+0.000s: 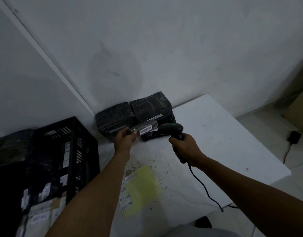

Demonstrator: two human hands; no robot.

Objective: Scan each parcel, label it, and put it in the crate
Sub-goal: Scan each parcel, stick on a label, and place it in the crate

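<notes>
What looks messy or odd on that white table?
Dark specks litter the white table near the yellow sheet, as if the surface has chipped or crumbs have spilled. The parcels look tidy.

from my feed the barcode (145, 130) on the small parcel (144, 128) is too small to read. the crate (75, 134) runs off the left edge, and the label sheet (140, 189) writing is blurred.
</notes>
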